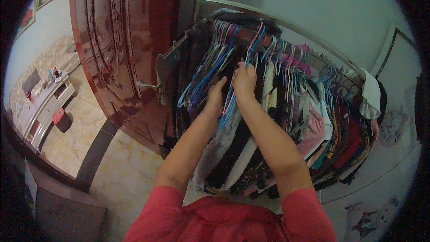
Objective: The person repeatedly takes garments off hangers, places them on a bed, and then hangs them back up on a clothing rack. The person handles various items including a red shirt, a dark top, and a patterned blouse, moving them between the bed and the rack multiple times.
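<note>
A clothes rack (312,52) stands before me, its rail crowded with hangers and hanging clothes. My right hand (245,79) is closed around a pink hanger and a blue hanger (258,42), whose hooks rise up to the rail. Just left of it is my left hand (216,95), thumb up, beside the lower part of those hangers; its fingers are partly hidden, so whether it grips anything does not show. Several blue and pale hangers (210,74) hang farther left. Grey trousers (215,154) and a white garment (242,163) hang below my hands.
A carved, glossy wooden door (111,40) with a metal handle (147,84) stands left of the rack. Beyond the doorway are a sofa, a low table (50,97) and a red-topped stool (60,116). A white cloth (370,94) drapes over the rack's right end.
</note>
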Demonstrator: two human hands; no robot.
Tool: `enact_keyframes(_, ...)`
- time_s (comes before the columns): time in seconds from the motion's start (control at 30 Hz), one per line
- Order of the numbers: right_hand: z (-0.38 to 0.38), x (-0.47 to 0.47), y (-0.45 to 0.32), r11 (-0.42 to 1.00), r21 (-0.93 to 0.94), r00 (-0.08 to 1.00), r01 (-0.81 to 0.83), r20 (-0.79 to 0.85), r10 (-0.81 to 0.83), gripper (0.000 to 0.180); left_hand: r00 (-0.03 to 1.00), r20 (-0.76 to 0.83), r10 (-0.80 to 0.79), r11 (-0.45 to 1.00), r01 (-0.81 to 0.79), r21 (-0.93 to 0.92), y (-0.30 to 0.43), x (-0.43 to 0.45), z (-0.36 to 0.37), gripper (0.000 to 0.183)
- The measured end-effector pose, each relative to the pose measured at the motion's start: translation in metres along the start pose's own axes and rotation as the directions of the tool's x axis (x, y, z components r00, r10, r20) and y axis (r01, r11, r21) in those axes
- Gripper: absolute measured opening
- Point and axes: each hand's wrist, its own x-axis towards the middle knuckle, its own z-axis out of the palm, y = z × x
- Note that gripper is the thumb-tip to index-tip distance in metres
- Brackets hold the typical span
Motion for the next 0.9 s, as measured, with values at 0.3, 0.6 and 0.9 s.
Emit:
enact_keyframes(0.3, -0.005, 0.017, -0.021, 0.972, -0.002, 0.962, -0.235, 0.146, 0.233, 0.024, 0.999, -0.026, -0.021, 0.993, 0.018, -0.115, -0.007, -0.009, 0.008, 0.045)
enact_keyframes(0.6, -0.011, 0.021, -0.023, 0.949, -0.199, 0.903, -0.245, 0.310, 0.298, 0.023, 0.966, 0.119, -0.231, 0.951, 0.198, 0.237, 0.004, -0.028, -0.011, 0.054)
enact_keyframes(0.9, -0.007, 0.027, -0.020, 0.868, -0.219, 0.731, -0.446, 0.471, 0.495, 0.035, 0.946, 0.291, -0.145, 0.984, 0.108, 0.138, 0.033, -0.050, 0.005, 0.057)
